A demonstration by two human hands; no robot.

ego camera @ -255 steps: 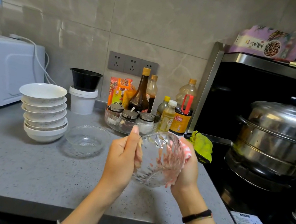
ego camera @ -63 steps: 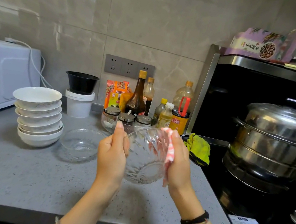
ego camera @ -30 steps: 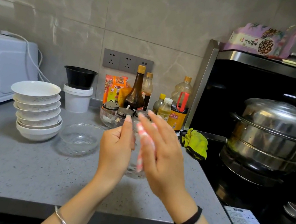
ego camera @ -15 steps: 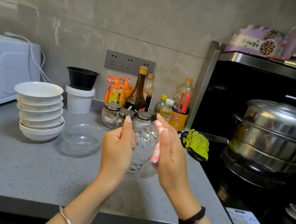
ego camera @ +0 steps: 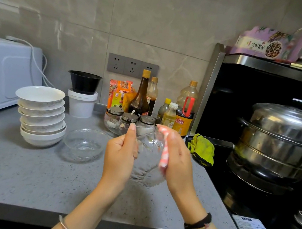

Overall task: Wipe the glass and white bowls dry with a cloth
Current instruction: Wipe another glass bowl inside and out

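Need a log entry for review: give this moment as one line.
left hand: holds glass bowl | right hand: presses cloth on it | white bowls: stacked

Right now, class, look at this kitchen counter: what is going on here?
A person is drying dishes. The left hand grips a glass bowl by its rim and holds it above the grey counter. The right hand presses a pink-and-white cloth against the bowl's far side. A second glass bowl sits on the counter beside a stack of white bowls; no hand touches either.
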